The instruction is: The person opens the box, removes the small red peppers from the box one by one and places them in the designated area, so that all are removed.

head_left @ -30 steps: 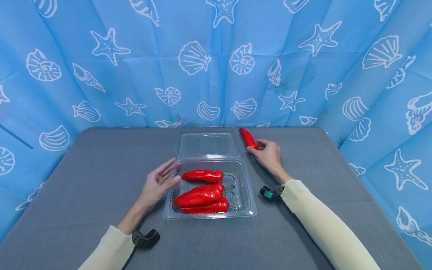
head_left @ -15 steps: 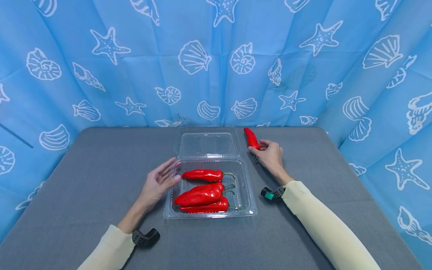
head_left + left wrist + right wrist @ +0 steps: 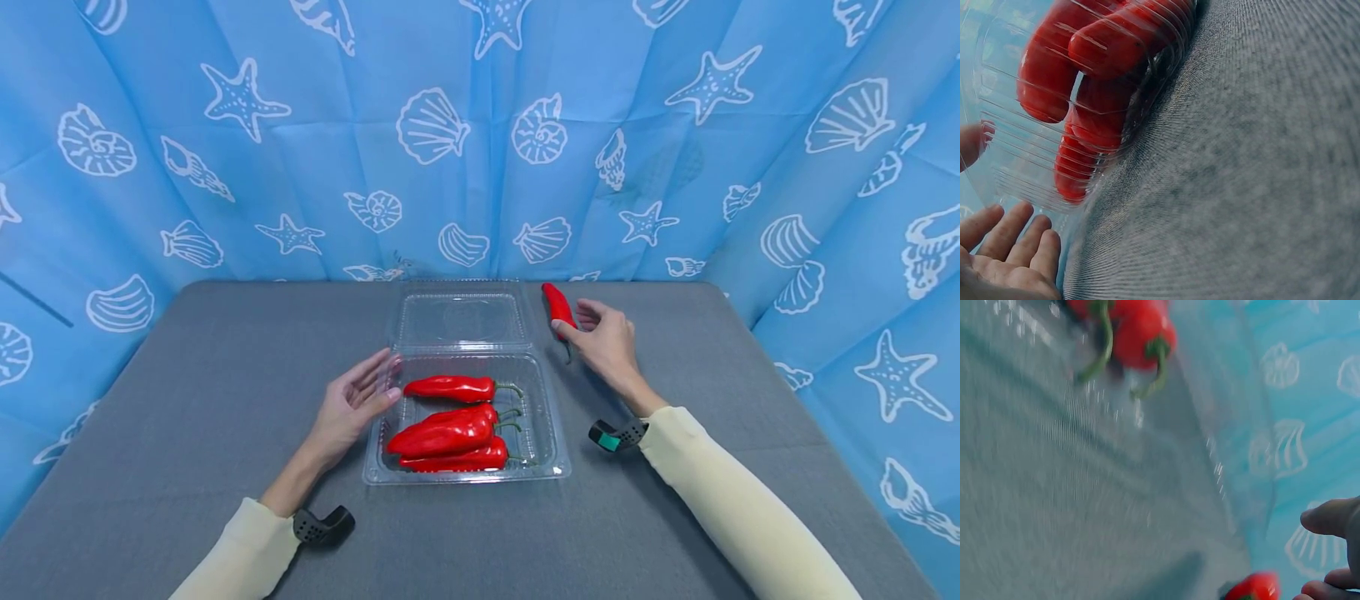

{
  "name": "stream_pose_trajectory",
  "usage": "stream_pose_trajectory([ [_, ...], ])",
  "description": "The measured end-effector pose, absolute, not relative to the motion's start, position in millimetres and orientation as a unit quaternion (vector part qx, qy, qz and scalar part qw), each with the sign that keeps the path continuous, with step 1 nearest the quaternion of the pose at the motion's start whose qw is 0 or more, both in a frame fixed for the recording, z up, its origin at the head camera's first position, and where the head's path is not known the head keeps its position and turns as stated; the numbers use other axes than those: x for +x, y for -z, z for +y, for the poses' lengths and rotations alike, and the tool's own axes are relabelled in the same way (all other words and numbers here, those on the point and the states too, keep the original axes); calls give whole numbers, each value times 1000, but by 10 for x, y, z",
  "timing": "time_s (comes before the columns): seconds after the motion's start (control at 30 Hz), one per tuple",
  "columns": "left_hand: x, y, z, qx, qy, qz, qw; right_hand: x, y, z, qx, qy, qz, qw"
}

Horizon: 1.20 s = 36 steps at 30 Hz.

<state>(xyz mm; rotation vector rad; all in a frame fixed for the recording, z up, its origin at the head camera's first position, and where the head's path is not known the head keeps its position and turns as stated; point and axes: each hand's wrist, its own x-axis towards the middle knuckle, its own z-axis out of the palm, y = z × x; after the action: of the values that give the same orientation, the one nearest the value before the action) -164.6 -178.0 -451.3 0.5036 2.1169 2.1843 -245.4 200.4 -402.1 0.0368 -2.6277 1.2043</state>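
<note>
A clear plastic clamshell container (image 3: pixel 557 433) stands with its lid (image 3: pixel 461 321) folded back. Several red peppers (image 3: pixel 442 435) with green stems lie inside, tips to the left. My left hand (image 3: pixel 348 408) is at the container's left side, fingers loosely extended and thumb by the rim; in the left wrist view the fingers (image 3: pixel 1017 234) hold nothing. Another red pepper (image 3: pixel 558 304) lies on the table right of the lid. Around it my right hand (image 3: pixel 609 337) has thumb and fingers spread; in the right wrist view the pepper (image 3: pixel 1259 586) appears apart from the thumb (image 3: pixel 1329 517).
The table has a grey cloth (image 3: pixel 225 400). Behind and beside it hangs a blue curtain (image 3: pixel 315 158) with white shells and starfish. Each wrist wears a black band (image 3: pixel 324 528).
My right hand moved the pepper slightly right, then its fingers parted from it and the wrist drew a little right. The left hand and container stayed put.
</note>
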Motion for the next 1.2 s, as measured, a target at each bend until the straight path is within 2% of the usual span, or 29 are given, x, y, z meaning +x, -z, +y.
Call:
stream_pose_trajectory([
  [0.47,-1645,4514,-1782,168,-708,686,25,-1975,3714,1655,184,-444,-872,91],
  [0.8,-1641,4507,-1778,168,-709,684,24,-1677,3738,1452,302,-443,-844,1],
  [1.0,-1639,4519,-1782,167,-711,682,23,-1599,3769,1378,340,-424,-837,-62],
  [1.2,-1640,4514,-1780,159,-709,687,26,-1560,3816,1317,360,-418,-828,-97],
])
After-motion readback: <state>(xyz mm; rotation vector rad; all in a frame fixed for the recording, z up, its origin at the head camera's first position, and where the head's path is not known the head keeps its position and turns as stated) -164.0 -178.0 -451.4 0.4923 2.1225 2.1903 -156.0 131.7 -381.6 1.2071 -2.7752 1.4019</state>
